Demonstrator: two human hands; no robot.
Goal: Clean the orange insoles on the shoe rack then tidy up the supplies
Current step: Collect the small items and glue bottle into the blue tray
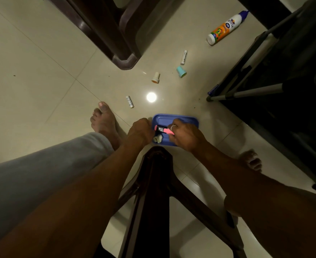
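1. The view looks down from a seated person to a pale tiled floor, with both bare arms reaching to a blue tray (183,119) lying between the feet.
2. The right hand (186,135) pinches a pink marker (162,129) by its right end, fingers curled round it, holding it just over the tray.
3. The left hand (139,130) sits at the tray's left rim, beside the marker's other end. Its fingers curl under and are hidden, so it is unclear whether they hold the rim, the marker or nothing.
4. A crumpled white wad (158,139) lies in the tray under the marker.
5. Loose supplies lie well apart on the floor beyond: a glue bottle (226,27) on its side, a white tube (184,57), a teal cap (181,71), a white cap (155,77) and a small white stick (130,102).
6. A dark rack (246,93) with metal bars stands to the right. The orange insoles are not in view.
7. The marker looks light, stiff and smooth; a pinch at mid-barrel should hold it best. The bottle would likely roll, so it is best gripped round its body.
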